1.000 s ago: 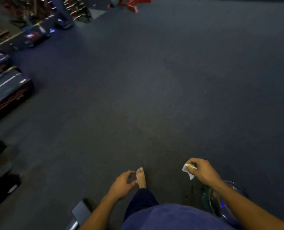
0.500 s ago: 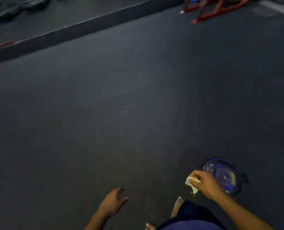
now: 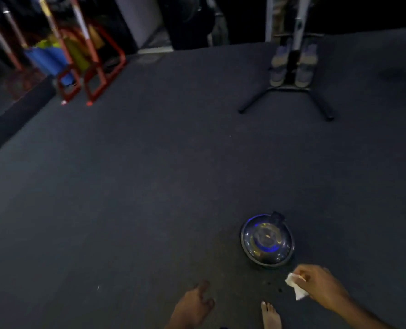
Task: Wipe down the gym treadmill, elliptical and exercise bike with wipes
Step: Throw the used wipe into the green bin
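Two hands low in the view, over dark gym floor. Right hand curled around a crumpled white wipe, pinched between thumb and fingers; long axis of the wipe running from upper left to lower right, loose corner hanging down toward the floor. Left hand blurred, holding nothing, fingers loosely bent and pointing up the frame. One bare foot between the hands, toes forward. Just beyond the right hand, close to the wipe but apart from it, a round, shiny, dome-shaped object sitting on the floor, with blue glints and a small dark knob at its far edge; identity hard to tell. Small dark specks on the floor between dome and foot. Farther off to the right, a black stand with splayed legs, a pair of greyish shoes resting on it on either side of its upright. Far left, red metal frames with blue and yellow items behind, blurred. Dim and indistinct beyond that.
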